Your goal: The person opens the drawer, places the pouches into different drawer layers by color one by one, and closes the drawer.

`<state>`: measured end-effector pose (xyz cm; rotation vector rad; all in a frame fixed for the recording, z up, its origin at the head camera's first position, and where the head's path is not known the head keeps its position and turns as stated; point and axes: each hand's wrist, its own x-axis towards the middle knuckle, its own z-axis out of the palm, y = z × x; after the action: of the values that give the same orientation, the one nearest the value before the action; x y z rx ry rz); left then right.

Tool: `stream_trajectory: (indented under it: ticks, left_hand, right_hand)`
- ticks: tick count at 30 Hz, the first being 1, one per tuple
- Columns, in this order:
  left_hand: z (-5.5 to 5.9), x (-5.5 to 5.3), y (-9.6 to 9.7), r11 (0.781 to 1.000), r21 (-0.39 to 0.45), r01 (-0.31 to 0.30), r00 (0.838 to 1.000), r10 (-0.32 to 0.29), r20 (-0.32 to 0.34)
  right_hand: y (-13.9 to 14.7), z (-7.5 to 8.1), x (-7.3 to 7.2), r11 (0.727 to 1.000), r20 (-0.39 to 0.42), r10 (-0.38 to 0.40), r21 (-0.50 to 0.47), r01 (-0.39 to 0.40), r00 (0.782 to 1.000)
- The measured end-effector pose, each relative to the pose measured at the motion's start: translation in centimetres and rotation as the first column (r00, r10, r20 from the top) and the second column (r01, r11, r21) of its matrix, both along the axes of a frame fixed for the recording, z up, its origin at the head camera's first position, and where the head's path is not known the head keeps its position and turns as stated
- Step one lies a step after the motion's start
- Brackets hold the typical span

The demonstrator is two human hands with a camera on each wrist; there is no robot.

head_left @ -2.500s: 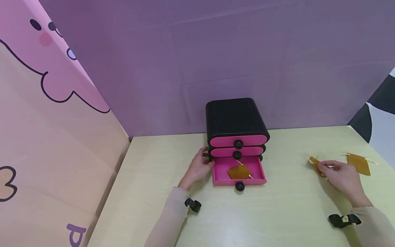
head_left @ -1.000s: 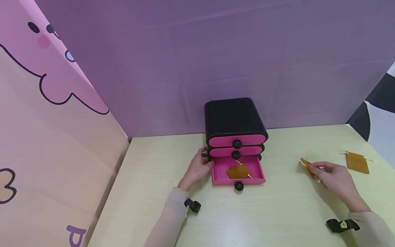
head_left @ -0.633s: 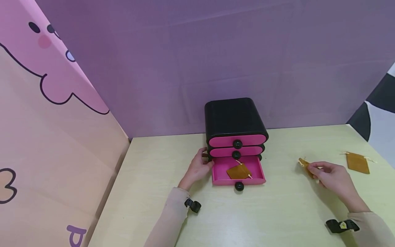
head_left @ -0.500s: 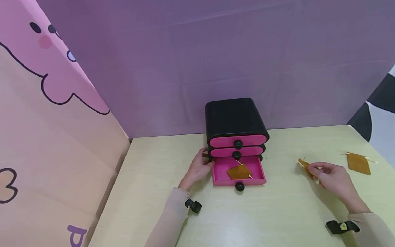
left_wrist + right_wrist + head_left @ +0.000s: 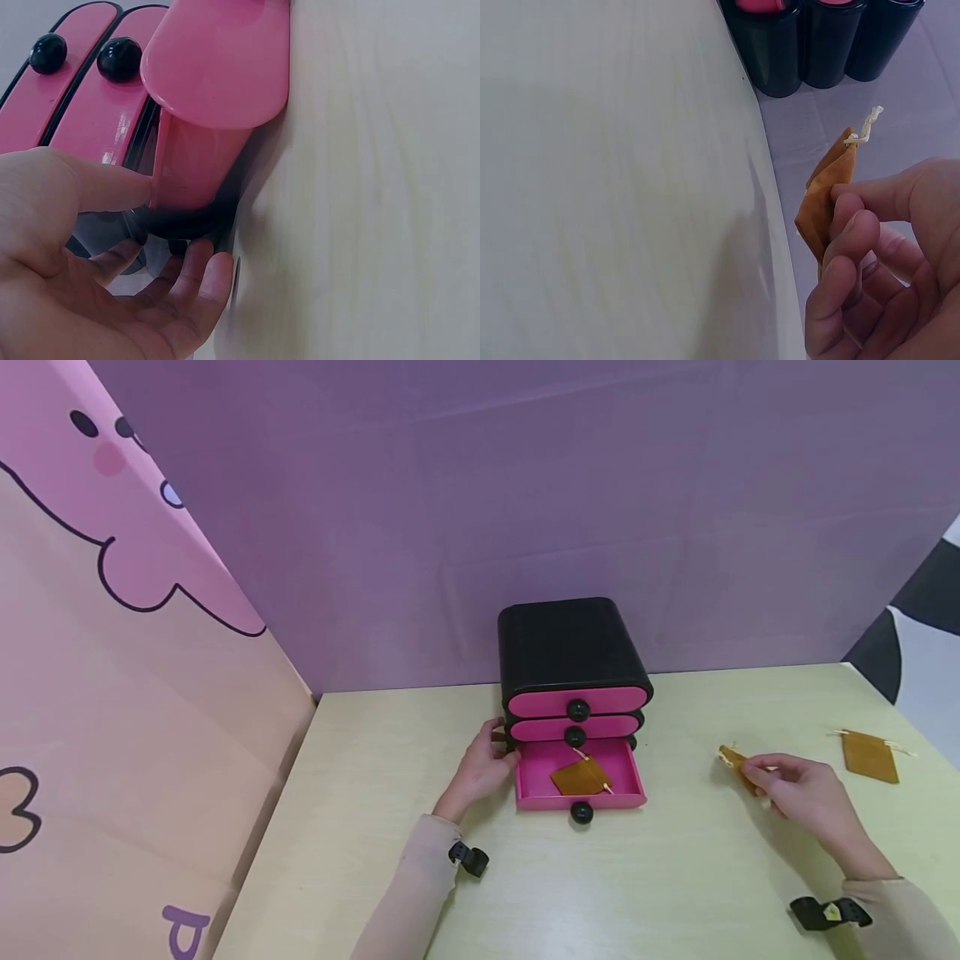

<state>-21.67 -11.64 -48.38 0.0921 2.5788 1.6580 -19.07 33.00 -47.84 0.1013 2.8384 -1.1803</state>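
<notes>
A small black drawer cabinet (image 5: 573, 647) with pink fronts stands against the back wall. Its bottom drawer (image 5: 528, 785) is pulled out, and a tan drawstring pouch (image 5: 581, 778) lies inside. My left hand (image 5: 482, 768) holds the cabinet's left side; in the left wrist view the thumb touches the drawer's edge, with curled fingers against the casing. On the right, my right hand (image 5: 798, 793) pinches a second tan drawstring pouch (image 5: 821, 199) between thumb and fingers, above the table. A third pouch (image 5: 870, 757) lies flat on the table beyond that hand.
The pale wooden table (image 5: 375, 760) meets a purple backdrop (image 5: 420, 527) behind the cabinet and a pink printed panel (image 5: 135, 710) at left. Two upper drawers with black knobs (image 5: 577, 710) are closed. Both wrists carry black cameras (image 5: 468, 858).
My right hand has moved left with its pouch, away from the pouch lying on the table, slowing lately. The left hand, cabinet and pulled-out drawer stay in place.
</notes>
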Motion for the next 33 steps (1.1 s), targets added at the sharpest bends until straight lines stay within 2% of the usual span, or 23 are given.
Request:
stream_trajectory:
  ticks: [15,33]
  left_hand:
    - [0.0,0.2,0.0,1.000,-0.014,-0.003,1.000,0.003,0.009]
    - [-0.2,0.0,0.0,1.000,-0.030,0.001,1.000,0.000,0.010]
  right_hand:
    - [-0.2,0.4,0.5,0.999,-0.004,0.042,-0.008,-0.042,0.999]
    - [-1.2,0.6,1.1,0.998,-0.040,0.042,-0.046,-0.044,0.998]
